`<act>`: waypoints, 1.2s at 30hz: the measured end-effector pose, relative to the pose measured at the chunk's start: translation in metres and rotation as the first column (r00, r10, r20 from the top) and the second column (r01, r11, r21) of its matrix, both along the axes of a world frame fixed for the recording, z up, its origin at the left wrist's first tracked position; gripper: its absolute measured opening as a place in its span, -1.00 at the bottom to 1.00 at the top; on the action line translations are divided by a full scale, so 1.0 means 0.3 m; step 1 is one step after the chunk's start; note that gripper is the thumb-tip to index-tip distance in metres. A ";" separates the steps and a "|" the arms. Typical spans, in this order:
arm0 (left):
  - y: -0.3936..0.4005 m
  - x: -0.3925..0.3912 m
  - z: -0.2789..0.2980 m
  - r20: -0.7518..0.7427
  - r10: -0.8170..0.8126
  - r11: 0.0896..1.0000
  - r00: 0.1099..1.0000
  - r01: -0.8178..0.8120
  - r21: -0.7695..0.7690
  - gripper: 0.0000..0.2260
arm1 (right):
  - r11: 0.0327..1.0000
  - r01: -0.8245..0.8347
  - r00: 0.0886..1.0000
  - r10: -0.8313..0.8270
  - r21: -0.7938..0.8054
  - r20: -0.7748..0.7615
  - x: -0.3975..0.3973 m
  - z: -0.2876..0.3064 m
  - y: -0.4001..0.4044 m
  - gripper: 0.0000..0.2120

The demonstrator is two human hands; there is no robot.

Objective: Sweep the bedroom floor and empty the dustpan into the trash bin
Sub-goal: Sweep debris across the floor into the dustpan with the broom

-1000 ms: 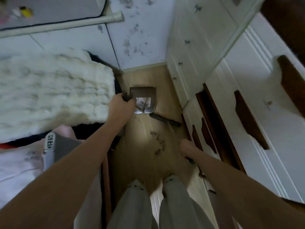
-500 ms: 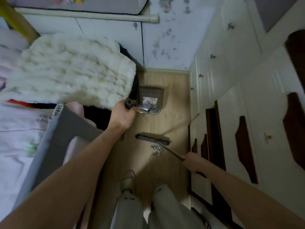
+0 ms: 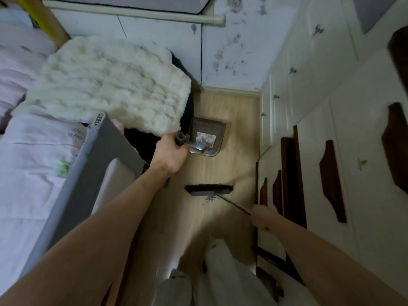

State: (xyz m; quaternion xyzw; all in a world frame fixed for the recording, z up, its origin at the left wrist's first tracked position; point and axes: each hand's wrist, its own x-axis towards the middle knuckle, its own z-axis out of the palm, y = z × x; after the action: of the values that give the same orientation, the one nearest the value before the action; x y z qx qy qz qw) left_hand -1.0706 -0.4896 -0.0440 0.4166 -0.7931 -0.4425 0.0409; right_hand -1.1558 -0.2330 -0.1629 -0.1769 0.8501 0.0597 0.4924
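Observation:
A grey dustpan (image 3: 208, 136) stands on the wooden floor (image 3: 238, 120) near the far wall, with a label and some dirt inside. My left hand (image 3: 171, 154) is closed around the top of its upright handle (image 3: 181, 138). A dark broom head (image 3: 209, 189) lies flat on the floor between the dustpan and my feet. My right hand (image 3: 262, 217) grips its thin handle (image 3: 234, 204) at the lower right. A small heap of dark debris (image 3: 209, 198) sits just on the near side of the bristles.
A bed with pink sheets (image 3: 33, 151), a fluffy white blanket (image 3: 114, 89) and a grey side rail (image 3: 95, 164) fills the left. White wardrobe doors and drawers with dark cut-out handles (image 3: 331, 180) line the right. The floor strip between them is narrow. My legs (image 3: 220, 277) are at the bottom.
The broom head swung from beside the dustpan toward my feet and turned crosswise, dragging the debris with it. My view tilted up. The left hand stayed on the dustpan handle.

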 end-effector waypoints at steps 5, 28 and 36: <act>0.034 0.159 0.039 0.012 -0.034 0.999 0.999 0.034 0.013 -0.91 | 1.000 -0.008 1.000 0.009 -0.021 0.021 0.150 0.087 0.098 -0.73; 0.145 0.715 0.064 -0.046 -0.009 0.998 0.999 0.012 0.059 -0.91 | 0.959 0.225 0.945 -0.172 -0.172 0.280 0.665 0.017 0.002 -0.65; 0.226 0.590 0.071 0.008 0.043 0.999 0.999 -0.043 0.007 -0.93 | 0.971 -0.225 0.974 0.224 -0.084 -0.029 0.574 -0.066 0.014 -0.73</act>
State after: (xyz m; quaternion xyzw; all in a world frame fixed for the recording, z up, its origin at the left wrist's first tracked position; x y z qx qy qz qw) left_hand -0.8936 -0.4217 -0.0228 0.4352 -0.7826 -0.4428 0.0458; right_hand -0.9836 -0.2288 -0.1826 -0.2926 0.8312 0.0796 0.4660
